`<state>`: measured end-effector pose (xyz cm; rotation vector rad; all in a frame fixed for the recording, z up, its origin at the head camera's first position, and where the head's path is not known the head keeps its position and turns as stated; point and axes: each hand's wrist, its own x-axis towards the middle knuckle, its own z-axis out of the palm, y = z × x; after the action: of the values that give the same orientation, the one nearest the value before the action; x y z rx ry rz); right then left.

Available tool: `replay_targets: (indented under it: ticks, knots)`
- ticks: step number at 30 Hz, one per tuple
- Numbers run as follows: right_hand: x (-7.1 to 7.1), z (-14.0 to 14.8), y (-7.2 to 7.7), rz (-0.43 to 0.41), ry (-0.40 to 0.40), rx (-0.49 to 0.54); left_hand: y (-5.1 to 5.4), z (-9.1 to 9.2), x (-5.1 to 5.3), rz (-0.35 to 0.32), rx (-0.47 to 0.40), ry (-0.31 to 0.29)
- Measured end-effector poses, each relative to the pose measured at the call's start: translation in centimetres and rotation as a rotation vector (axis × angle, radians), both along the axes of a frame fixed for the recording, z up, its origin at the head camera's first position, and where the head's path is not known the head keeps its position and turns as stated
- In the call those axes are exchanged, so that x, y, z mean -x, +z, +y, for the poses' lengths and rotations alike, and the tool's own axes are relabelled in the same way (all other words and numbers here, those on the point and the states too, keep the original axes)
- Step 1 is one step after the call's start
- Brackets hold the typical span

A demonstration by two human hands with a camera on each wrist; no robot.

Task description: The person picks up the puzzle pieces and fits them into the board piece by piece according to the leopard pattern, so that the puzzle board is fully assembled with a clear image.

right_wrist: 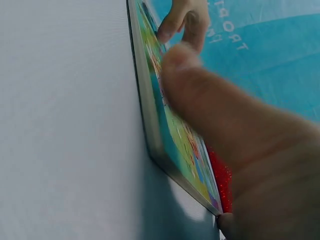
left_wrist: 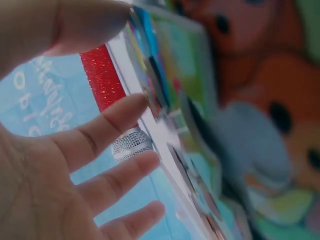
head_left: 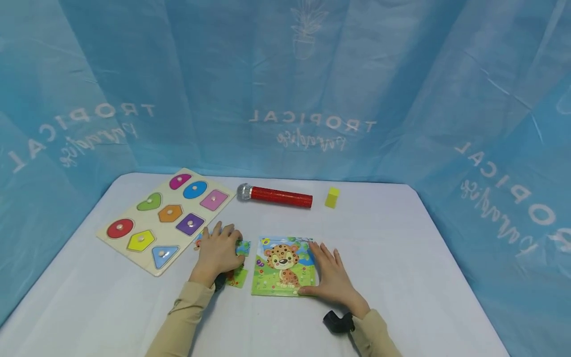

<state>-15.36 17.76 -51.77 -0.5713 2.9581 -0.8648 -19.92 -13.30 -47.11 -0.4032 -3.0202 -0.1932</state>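
A square leopard picture puzzle [head_left: 283, 267] in a shallow tray lies on the white table. My right hand [head_left: 332, 280] rests at its right side, thumb near the lower right corner and fingertips by the upper right edge. In the right wrist view the thumb [right_wrist: 215, 100] extends over the puzzle's rim. My left hand [head_left: 218, 253] is spread over loose puzzle pieces [head_left: 238, 278] left of the tray. The left wrist view shows its fingers [left_wrist: 107, 127] nearly straight beside the pieces [left_wrist: 280, 115], some printed with an orange animal. The palm hides part of the pieces in the head view.
A wooden shape board [head_left: 148, 216] with several knobbed pieces lies at the left. A red microphone [head_left: 281, 196] lies toward the back, with a small yellow block [head_left: 332, 197] to its right. Blue printed curtains [head_left: 285, 89] hang around the table [head_left: 401, 258].
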Motion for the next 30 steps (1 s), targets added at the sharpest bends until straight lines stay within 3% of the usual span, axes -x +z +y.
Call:
replay_targets:
  ticks: [7,12,16,19,22,24,26,30]
  knots:
    - [0.0,0.3,0.5,-0.025,-0.015,0.003,0.0,0.7,-0.1,-0.009,-0.057,0.022]
    - [-0.1,0.4,0.4,-0.043,-0.034,0.02,-0.2,1.1,0.3,-0.022,-0.117,0.004]
    - [0.0,0.5,0.3,-0.044,-0.047,0.01,0.0,1.3,0.4,-0.094,-0.297,-0.006]
    - [0.0,0.5,0.3,-0.041,-0.05,-0.001,0.6,2.0,0.2,-0.139,-0.498,0.004]
    - [0.0,0.6,0.3,-0.031,-0.045,-0.003,1.0,3.7,0.1,-0.158,-0.68,-0.018]
    - [0.0,0.6,0.2,-0.017,-0.044,0.001,1.2,5.3,0.0,-0.182,-0.751,-0.047]
    - [0.1,0.6,0.0,0.002,-0.041,0.004,1.1,6.9,-0.1,-0.205,-0.772,-0.088]
    - [0.1,0.3,-0.3,0.029,-0.025,0.014,0.5,9.7,-0.3,-0.205,-0.689,-0.104]
